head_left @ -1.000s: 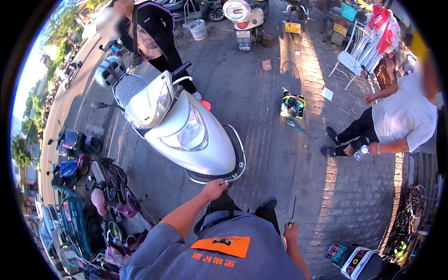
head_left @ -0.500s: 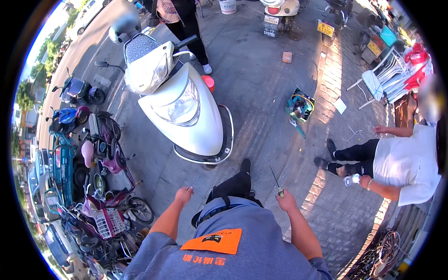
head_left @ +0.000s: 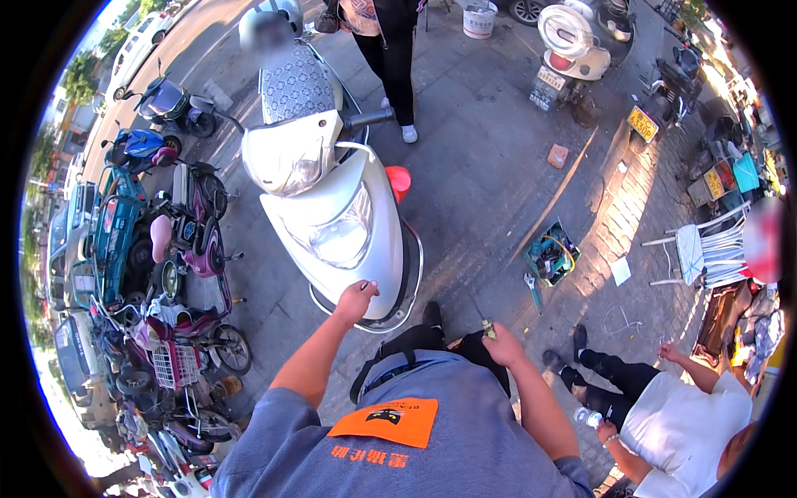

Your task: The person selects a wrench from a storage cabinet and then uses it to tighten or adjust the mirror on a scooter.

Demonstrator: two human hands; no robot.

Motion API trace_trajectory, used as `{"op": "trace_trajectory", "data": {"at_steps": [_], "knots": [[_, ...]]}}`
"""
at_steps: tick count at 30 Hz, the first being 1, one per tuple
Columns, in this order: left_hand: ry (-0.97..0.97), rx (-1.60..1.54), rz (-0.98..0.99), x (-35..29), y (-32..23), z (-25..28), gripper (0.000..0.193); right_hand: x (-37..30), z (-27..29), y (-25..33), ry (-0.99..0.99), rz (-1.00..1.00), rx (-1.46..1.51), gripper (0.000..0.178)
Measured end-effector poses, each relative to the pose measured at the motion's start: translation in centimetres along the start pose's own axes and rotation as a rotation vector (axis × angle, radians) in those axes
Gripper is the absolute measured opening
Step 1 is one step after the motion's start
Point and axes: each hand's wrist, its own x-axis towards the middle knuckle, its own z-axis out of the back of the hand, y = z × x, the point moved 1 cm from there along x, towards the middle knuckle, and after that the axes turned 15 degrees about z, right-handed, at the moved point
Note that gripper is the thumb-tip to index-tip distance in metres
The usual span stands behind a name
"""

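Note:
A white scooter (head_left: 320, 236) stands in front of me, its headlight and front panel facing me. My left hand (head_left: 357, 300) is closed, fingers pinched, over the scooter's lower front edge in this view; whether it touches the panel I cannot tell. A small dark spot shows at its fingers, too small to name. In my right hand (head_left: 505, 344) is a screwdriver (head_left: 488, 329) with a yellowish-green handle, its thin shaft pointing forward and up. That hand is to the right of the scooter, near my thigh.
A green tool box (head_left: 551, 259) lies on the ground ahead right, with an adjustable wrench (head_left: 533, 292) beside it. A person in a white shirt (head_left: 685, 423) holds a bottle at right. Another person (head_left: 390, 70) stands behind the scooter. Parked bikes (head_left: 195, 349) line the left.
My left hand has moved forward and right, to the scooter's front. The scooter appears nearer to me. My right hand still holds the screwdriver, its shaft now looking shorter.

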Motion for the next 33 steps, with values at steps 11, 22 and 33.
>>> {"op": "trace_trajectory", "data": {"at_steps": [11,22,33], "knots": [[0.088,-0.679,0.107,-3.1,-15.2,-6.9,0.031,23.7,18.8,8.5,0.291,0.39,-0.082,0.048],[-0.228,-0.909,0.161,-7.4,-25.0,-11.0,0.031,44.7,25.1,15.6,0.442,0.627,-0.196,0.038],[-0.319,-1.193,0.077,-5.0,-31.4,-9.1,0.03,51.4,24.8,24.0,0.78,0.643,-0.485,0.042]]}}
